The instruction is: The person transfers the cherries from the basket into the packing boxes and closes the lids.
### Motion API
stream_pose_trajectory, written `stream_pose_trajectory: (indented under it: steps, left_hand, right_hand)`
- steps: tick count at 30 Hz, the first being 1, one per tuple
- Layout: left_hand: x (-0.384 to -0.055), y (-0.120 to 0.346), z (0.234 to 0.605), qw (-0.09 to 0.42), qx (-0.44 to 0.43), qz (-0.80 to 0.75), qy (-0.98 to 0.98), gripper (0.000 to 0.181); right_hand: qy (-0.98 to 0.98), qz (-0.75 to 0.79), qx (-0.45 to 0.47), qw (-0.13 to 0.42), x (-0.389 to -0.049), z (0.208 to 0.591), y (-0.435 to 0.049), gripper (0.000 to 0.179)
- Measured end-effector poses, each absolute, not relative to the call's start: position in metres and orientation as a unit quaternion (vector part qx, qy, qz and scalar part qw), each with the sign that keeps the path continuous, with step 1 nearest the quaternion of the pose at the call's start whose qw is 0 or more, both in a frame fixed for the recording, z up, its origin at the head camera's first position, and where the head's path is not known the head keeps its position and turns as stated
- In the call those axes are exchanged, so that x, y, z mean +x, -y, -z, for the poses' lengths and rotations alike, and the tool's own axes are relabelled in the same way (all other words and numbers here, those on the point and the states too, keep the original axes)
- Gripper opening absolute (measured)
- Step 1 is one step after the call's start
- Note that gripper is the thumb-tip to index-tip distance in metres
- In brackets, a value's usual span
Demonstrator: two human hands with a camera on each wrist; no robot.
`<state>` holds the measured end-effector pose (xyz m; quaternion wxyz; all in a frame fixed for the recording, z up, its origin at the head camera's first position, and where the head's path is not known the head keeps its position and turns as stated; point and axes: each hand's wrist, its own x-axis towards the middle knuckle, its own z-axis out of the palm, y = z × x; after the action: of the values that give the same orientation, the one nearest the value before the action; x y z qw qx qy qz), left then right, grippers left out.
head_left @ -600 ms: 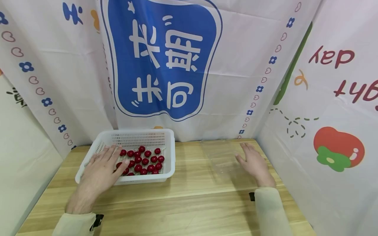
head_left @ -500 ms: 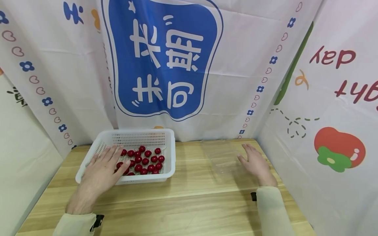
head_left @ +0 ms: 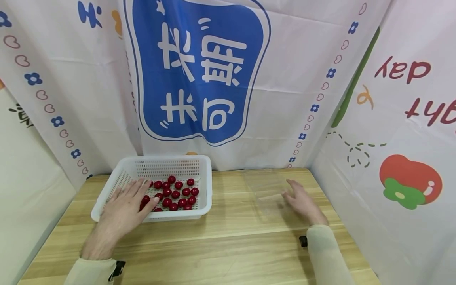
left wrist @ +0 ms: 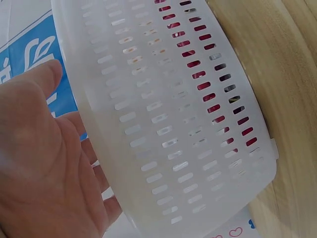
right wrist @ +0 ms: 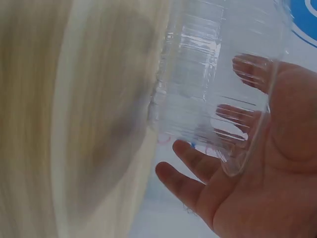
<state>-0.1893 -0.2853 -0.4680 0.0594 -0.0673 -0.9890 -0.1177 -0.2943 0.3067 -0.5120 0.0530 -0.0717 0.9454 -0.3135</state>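
The white basket point(head_left: 171, 215) of red cherries point(head_left: 175, 194) sat on the table point(head_left: 213, 245); your left hand point(head_left: 122, 211) was over its left side, fingers apart; your right hand point(head_left: 302, 202), fingers apart, was by the clear box point(right wrist: 198, 74).

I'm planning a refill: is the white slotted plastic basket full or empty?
Partly full: shiny round red fruits lie in the basket below its rim, bare floor showing between them.
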Motion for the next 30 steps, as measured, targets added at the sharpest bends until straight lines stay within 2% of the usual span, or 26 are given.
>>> stream_pose_trajectory:
  steps: [9,18,30]
  left_hand:
    - [-0.190,0.282,0.469,0.056,-0.078,0.122,0.988,0.085]
    - [-0.191,0.273,0.467,0.082,-0.108,0.122,0.983,0.072]
    - [-0.202,0.241,0.458,0.053,-0.126,0.177,0.975,0.064]
  right_hand:
    - [-0.901,0.427,-0.019,0.075,-0.294,0.517,-0.286,0.071]
    - [-0.896,0.438,-0.039,0.053,-0.299,0.534,-0.259,0.065]
    - [-0.905,0.422,-0.033,0.040,-0.303,0.539,-0.234,0.080]
